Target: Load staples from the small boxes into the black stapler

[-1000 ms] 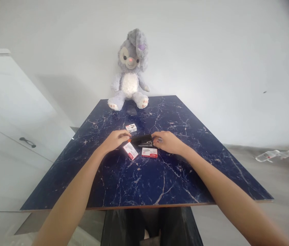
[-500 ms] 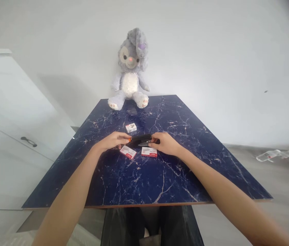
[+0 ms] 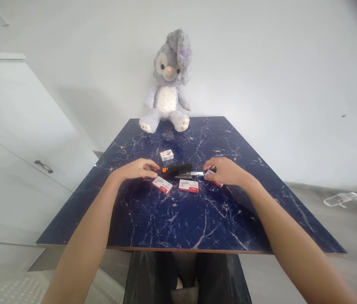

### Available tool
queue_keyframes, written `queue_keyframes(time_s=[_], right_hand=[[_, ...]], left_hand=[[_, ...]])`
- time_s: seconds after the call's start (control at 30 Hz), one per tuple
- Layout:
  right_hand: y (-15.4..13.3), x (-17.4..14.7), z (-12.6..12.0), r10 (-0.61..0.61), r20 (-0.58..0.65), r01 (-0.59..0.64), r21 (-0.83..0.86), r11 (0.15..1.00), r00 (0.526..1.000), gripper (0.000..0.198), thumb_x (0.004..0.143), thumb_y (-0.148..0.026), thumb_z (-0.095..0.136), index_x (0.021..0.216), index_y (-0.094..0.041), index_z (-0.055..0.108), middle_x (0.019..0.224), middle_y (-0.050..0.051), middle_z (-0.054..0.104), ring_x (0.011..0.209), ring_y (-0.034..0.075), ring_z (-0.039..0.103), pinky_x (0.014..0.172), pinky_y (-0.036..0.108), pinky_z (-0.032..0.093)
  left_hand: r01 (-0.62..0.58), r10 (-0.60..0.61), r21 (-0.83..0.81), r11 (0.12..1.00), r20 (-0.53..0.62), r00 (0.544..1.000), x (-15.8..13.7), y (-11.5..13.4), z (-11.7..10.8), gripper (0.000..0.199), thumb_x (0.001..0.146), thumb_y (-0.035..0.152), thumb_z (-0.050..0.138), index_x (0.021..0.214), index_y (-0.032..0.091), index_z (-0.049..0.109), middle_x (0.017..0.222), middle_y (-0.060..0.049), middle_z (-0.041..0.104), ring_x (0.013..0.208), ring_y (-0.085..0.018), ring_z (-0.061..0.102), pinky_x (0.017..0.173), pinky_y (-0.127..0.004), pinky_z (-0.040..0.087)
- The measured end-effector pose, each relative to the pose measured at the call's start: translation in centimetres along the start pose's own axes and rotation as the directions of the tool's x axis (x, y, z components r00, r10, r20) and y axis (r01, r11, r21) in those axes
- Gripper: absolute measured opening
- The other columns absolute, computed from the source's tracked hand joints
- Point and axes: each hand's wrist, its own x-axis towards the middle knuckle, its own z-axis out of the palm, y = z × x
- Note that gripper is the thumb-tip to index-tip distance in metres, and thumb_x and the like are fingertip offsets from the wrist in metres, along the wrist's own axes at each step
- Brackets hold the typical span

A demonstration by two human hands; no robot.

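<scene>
A black stapler (image 3: 178, 168) with an orange end lies on the blue marbled table (image 3: 181, 219). Its silver staple tray (image 3: 196, 173) sticks out to the right. My left hand (image 3: 137, 169) is beside the orange end, fingers apart and nothing between them. My right hand (image 3: 227, 169) hovers at the tray's outer end, its thumb and fingers parted, partly covering a red-and-white box (image 3: 218, 183). In front of the stapler lie a tilted red-and-white staple box (image 3: 162, 185) and another staple box (image 3: 188, 185). Behind it stands a small white box (image 3: 166, 155).
A grey plush rabbit (image 3: 167, 90) sits at the table's far edge against the wall. To the left is a white cabinet (image 3: 17, 139) with a dark handle. A clear plastic bottle (image 3: 339, 199) lies on the floor at the right.
My right hand has moved right, off the stapler, and the silver tray now sticks out. My left hand has let go of the orange end. A third red-and-white box shows under my right hand.
</scene>
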Motion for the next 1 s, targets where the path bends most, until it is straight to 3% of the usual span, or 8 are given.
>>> queue_keyframes(time_s=[0.13,0.27,0.37,0.47,0.57,0.67,0.87,1.0], right_hand=[[-0.2,0.0,-0.3,-0.020,-0.086,0.032,0.134,0.990,0.996,0.027,0.078,-0.029,0.067,0.105,-0.024,0.072,0.105,0.003,0.073,0.092,0.022,0.067,0.083,0.034,0.053],[-1.7,0.3,1.0,-0.040,-0.308,0.091,0.152,0.984,0.951,0.020,0.084,-0.023,0.059,0.100,-0.021,0.070,0.099,0.005,0.072,0.092,0.023,0.067,0.088,0.038,0.053],[-3.4,0.2,2.2,-0.102,-0.461,0.182,0.132,0.974,0.882,0.024,0.088,-0.023,0.056,0.109,-0.021,0.067,0.111,0.008,0.068,0.101,0.025,0.065,0.094,0.042,0.053],[-5.2,-0.3,3.0,-0.188,-0.568,0.301,0.112,0.947,0.801,0.043,0.088,-0.030,0.061,0.130,-0.024,0.055,0.137,0.013,0.054,0.122,0.031,0.056,0.099,0.048,0.053],[-6.6,-0.6,3.6,-0.346,-0.521,0.433,0.051,0.900,0.781,0.060,0.085,-0.041,0.068,0.139,-0.026,0.047,0.145,0.014,0.047,0.131,0.035,0.049,0.104,0.053,0.049],[-7.1,-0.5,4.1,-0.465,-0.453,0.526,0.011,0.850,0.761,0.053,0.089,-0.039,0.066,0.137,-0.026,0.050,0.139,0.012,0.055,0.125,0.030,0.056,0.104,0.050,0.051],[-6.0,0.0,4.7,-0.394,-0.508,0.488,0.061,0.871,0.766,0.037,0.095,-0.030,0.059,0.132,-0.027,0.059,0.128,0.009,0.064,0.117,0.025,0.063,0.102,0.045,0.054],[-5.5,0.1,4.8,-0.371,-0.528,0.478,0.078,0.875,0.764,0.043,0.095,-0.027,0.059,0.137,-0.028,0.054,0.133,0.008,0.062,0.119,0.024,0.062,0.103,0.044,0.054]], left_hand=[[0.035,-0.034,0.109,0.993,-0.013,0.999,-0.1,0.1,0.3,0.050,0.056,0.041,0.086,0.102,0.023,0.077,0.089,-0.006,0.074,0.071,-0.020,0.065,0.059,-0.025,0.043],[0.021,-0.037,0.190,0.982,0.083,0.996,0.0,0.3,0.6,0.042,0.059,0.044,0.085,0.095,0.024,0.076,0.089,-0.005,0.073,0.070,-0.019,0.065,0.055,-0.024,0.040],[0.003,-0.020,0.110,0.994,0.156,0.987,-0.6,0.9,0.0,0.034,0.068,0.043,0.080,0.093,0.022,0.071,0.089,-0.005,0.073,0.072,-0.020,0.066,0.060,-0.025,0.045],[-0.037,0.045,-0.088,0.995,0.087,0.995,-1.1,1.9,0.0,0.031,0.074,0.042,0.077,0.092,0.019,0.066,0.089,-0.007,0.072,0.074,-0.019,0.066,0.062,-0.027,0.050],[-0.130,0.128,-0.265,0.955,-0.026,0.991,-0.7,2.9,1.3,0.032,0.074,0.040,0.078,0.092,0.017,0.064,0.089,-0.006,0.070,0.073,-0.017,0.065,0.061,-0.028,0.053],[-0.184,0.172,-0.409,0.894,-0.066,0.983,0.2,3.1,3.1,0.030,0.074,0.038,0.079,0.090,0.016,0.065,0.083,-0.004,0.066,0.068,-0.015,0.063,0.060,-0.027,0.055],[-0.158,0.142,-0.663,0.731,-0.078,0.987,1.2,1.9,4.4,0.037,0.076,0.030,0.078,0.110,0.017,0.072,0.101,-0.010,0.069,0.085,-0.018,0.066,0.070,-0.028,0.058],[-0.140,0.102,-0.633,0.761,-0.097,0.990,1.6,1.8,4.9,0.035,0.073,0.026,0.080,0.107,0.017,0.074,0.100,-0.010,0.072,0.085,-0.019,0.068,0.070,-0.028,0.058]])
